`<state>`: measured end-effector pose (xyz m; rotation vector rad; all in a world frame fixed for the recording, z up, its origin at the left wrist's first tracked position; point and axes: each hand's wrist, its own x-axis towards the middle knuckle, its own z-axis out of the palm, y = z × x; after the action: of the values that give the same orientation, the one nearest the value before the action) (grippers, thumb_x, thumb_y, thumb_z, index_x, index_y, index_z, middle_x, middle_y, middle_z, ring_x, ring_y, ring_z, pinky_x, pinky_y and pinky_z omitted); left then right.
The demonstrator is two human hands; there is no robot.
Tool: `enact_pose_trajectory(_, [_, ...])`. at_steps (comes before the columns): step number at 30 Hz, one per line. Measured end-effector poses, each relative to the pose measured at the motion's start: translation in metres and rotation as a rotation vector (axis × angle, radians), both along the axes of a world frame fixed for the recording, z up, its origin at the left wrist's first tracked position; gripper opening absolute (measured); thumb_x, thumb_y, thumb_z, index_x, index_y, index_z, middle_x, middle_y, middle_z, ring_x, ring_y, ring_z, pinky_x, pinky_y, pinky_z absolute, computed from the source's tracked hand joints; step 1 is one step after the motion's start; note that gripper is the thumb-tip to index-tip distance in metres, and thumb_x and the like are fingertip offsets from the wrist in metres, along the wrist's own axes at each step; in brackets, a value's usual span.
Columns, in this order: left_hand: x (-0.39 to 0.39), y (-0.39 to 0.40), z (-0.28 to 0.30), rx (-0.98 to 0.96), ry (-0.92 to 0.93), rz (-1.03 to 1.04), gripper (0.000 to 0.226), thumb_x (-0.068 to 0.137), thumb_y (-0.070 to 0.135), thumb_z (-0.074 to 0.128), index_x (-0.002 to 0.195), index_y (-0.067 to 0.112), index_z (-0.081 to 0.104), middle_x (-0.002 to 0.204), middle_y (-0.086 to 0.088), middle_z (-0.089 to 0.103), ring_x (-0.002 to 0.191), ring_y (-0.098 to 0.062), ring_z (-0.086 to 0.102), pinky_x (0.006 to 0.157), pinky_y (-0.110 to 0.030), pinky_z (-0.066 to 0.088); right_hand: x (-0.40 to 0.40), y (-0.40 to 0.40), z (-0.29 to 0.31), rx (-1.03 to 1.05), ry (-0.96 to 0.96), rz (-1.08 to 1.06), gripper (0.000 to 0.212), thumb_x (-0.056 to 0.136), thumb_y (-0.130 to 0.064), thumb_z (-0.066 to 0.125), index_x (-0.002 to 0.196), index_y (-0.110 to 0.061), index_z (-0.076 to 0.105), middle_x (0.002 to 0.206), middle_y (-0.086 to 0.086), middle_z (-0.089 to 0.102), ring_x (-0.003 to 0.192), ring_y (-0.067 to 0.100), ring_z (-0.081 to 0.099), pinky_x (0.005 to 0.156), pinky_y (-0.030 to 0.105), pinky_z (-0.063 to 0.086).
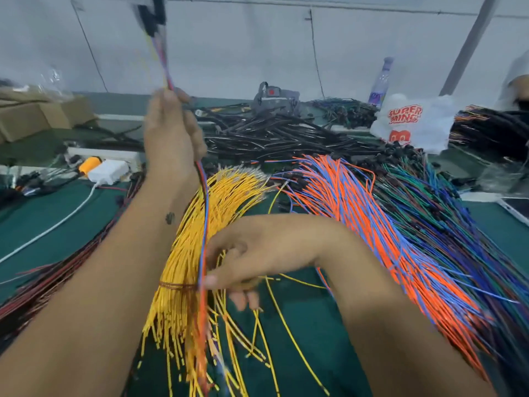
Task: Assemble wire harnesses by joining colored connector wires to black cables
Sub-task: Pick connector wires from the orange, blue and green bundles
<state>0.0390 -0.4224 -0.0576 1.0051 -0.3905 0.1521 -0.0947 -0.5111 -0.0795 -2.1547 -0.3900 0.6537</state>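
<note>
Your left hand (171, 130) grips the thin red-and-blue wire strand (203, 213) raised high; your right hand (257, 253) pinches it lower, over the tied yellow wire bundle (183, 253) on the green mat (43, 219).

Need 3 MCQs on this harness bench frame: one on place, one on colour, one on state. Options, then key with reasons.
1. Where does the white plastic bag with red lettering sit?
A. far right of the green table
B. under the yellow wires
C. in the left hand

2. What colour is the tied wire bundle lying between the two forearms?
A. green
B. yellow
C. white

3. What is the raised left hand doing?
A. lying flat on the table
B. hanging idle
C. gripping a thin strand of red and blue wires

Key:
1 A: the bag stands past the orange and blue wires, at the far right.
2 B: its strands are yellow, banded low down.
3 C: its fingers curl round the strand, which the right hand pinches lower down.
</note>
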Motion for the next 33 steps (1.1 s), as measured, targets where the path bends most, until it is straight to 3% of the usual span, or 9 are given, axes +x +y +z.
enact_pose_trajectory(4, [-0.036,-0.049,-0.028,0.233,0.208,-0.273,0.032,0.104,0.02,0.03,0.076,0.02,0.045,0.042,0.011,0.028,0.032,-0.004,0.021,0.035,-0.01,0.018,-0.012,-0.009,-0.006,-0.073,-0.075,-0.153,0.04,0.101,-0.029,0.047,0.093,0.006,0.063,0.079,0.022,0.069,0.065,0.028,0.061,0.073,0.033,0.05])
enact_pose_trajectory(8, [-0.057,-0.079,-0.074,0.687,0.144,-0.353,0.036,0.103,0.013,0.031,0.073,0.016,0.05,0.034,0.008,0.045,0.03,-0.002,0.039,0.042,-0.02,0.031,-0.032,-0.045,-0.012,0.005,-0.176,-0.355,0.032,0.1,-0.016,0.05,0.085,0.007,0.067,0.056,0.001,0.063,0.048,0.017,0.058,0.051,0.019,0.047])
enact_pose_trajectory(13, [-0.086,-0.107,-0.114,0.448,0.353,-0.402,0.03,0.103,0.013,0.029,0.083,0.01,0.051,0.044,0.001,0.039,0.028,-0.006,0.028,0.034,-0.011,0.019,-0.041,-0.106,-0.025,0.002,-0.368,-0.828,0.022,0.095,-0.016,0.055,0.08,-0.005,0.067,0.062,0.004,0.059,0.06,0.018,0.052,0.061,0.029,0.043])
enact_pose_trajectory(17, [-0.091,-0.109,-0.123,0.541,0.199,-0.291,0.035,0.104,0.02,0.032,0.074,0.018,0.049,0.038,0.011,0.029,0.031,-0.004,0.022,0.035,-0.013,0.018,-0.051,-0.164,-0.044,-0.266,-0.506,-1.151,0.02,0.089,-0.023,0.058,0.077,-0.01,0.067,0.064,0.002,0.057,0.059,0.016,0.048,0.061,0.029,0.039])
enact_pose_trajectory(20, [-0.093,-0.107,-0.126,0.637,0.119,-0.239,0.034,0.103,0.022,0.033,0.074,0.02,0.051,0.041,0.011,0.031,0.033,-0.005,0.024,0.038,-0.018,0.021,-0.062,-0.197,-0.055,-0.489,-0.409,-1.282,0.019,0.088,-0.019,0.055,0.101,-0.022,0.069,0.104,0.008,0.069,0.097,0.029,0.061,0.088,0.039,0.049])
enact_pose_trajectory(23, [-0.093,-0.108,-0.125,0.576,0.155,-0.263,0.034,0.103,0.022,0.033,0.074,0.019,0.051,0.039,0.011,0.03,0.033,-0.004,0.023,0.037,-0.017,0.02,-0.074,-0.209,-0.069,-0.733,-0.254,-1.279,0.026,0.085,-0.02,0.057,0.108,-0.028,0.064,0.126,0.013,0.06,0.118,0.035,0.052,0.099,0.045,0.045])
enact_pose_trajectory(26, [-0.094,-0.105,-0.124,0.492,0.209,-0.328,0.035,0.104,0.02,0.032,0.074,0.016,0.049,0.041,0.012,0.026,0.033,-0.003,0.019,0.035,-0.014,0.018,-0.083,-0.21,-0.079,-0.734,-0.318,-1.321,0.026,0.088,-0.033,0.061,0.112,-0.029,0.069,0.127,0.007,0.058,0.123,0.034,0.048,0.101,0.045,0.042])
enact_pose_trajectory(29, [-0.096,-0.101,-0.122,0.496,0.209,-0.348,0.035,0.105,0.021,0.031,0.075,0.016,0.049,0.044,0.012,0.026,0.036,-0.004,0.017,0.036,-0.016,0.018,-0.083,-0.208,-0.083,-0.691,-0.368,-1.374,0.016,0.092,-0.034,0.062,0.091,-0.022,0.073,0.109,0.01,0.068,0.124,0.038,0.045,0.101,0.049,0.042])
enact_pose_trajectory(33, [-0.098,-0.098,-0.122,0.519,0.187,-0.364,0.034,0.105,0.023,0.031,0.077,0.016,0.049,0.049,0.009,0.024,0.04,-0.006,0.017,0.038,-0.018,0.018,-0.08,-0.205,-0.086,-0.703,-0.415,-1.363,0.022,0.097,-0.026,0.055,0.087,-0.01,0.065,0.094,0.016,0.067,0.103,0.041,0.054,0.096,0.051,0.044])
